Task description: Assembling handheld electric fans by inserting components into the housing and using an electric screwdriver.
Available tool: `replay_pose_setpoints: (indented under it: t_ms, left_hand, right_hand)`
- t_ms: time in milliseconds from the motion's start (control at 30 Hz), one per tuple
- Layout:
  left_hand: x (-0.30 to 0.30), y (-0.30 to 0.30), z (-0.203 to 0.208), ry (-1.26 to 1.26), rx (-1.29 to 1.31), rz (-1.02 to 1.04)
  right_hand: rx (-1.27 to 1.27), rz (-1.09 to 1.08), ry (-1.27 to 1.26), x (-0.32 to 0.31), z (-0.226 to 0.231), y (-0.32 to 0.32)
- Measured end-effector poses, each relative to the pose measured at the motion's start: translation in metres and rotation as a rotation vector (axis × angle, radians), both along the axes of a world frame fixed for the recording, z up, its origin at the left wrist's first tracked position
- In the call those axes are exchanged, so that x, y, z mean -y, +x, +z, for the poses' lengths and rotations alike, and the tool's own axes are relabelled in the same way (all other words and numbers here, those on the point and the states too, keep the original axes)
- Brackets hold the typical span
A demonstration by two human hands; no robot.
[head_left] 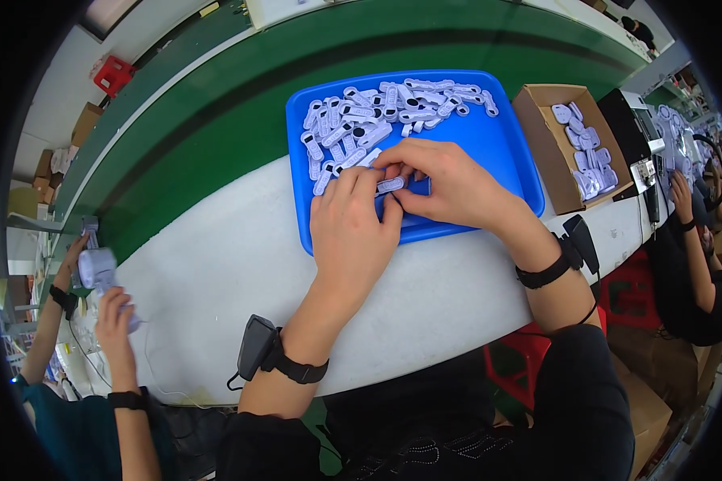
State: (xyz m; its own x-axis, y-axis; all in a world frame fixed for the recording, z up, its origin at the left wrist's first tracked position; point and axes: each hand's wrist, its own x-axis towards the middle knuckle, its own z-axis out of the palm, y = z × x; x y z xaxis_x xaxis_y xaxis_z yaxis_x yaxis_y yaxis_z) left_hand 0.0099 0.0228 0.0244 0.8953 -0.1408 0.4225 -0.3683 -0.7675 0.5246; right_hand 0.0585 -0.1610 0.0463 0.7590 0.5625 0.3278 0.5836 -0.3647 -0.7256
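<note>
Left hand [349, 216]: pinching one end of a little lavender piece [390, 186]
Right hand [461, 180]: pinching its other end
Where's it at: over the blue tray [501, 160], nearer the near edge
Loose pile [365, 112]: along the far edge, mostly far-left corner

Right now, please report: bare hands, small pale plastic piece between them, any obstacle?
Left hand and right hand: fingers gathered around small pale plastic piece, grip unclear. Piece over blue rectangular plastic tray. Possible clutter: similar pieces heaped beyond.
</note>
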Motion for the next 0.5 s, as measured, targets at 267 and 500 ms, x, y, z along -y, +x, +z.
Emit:
replay_pose_setpoints:
  t_ms: [267, 500]
  left_hand:
    - [0.000, 0.000, 0.007, -0.209, -0.050, 0.026]
    - [-0.013, 0.005, 0.021, -0.892, -0.420, -0.138]
  right_hand:
    - [-0.224, -0.044, 0.145, 0.002, 0.006, 0.000]
    - [-0.371, -0.080, 0.416, -0.002, 0.011, -0.003]
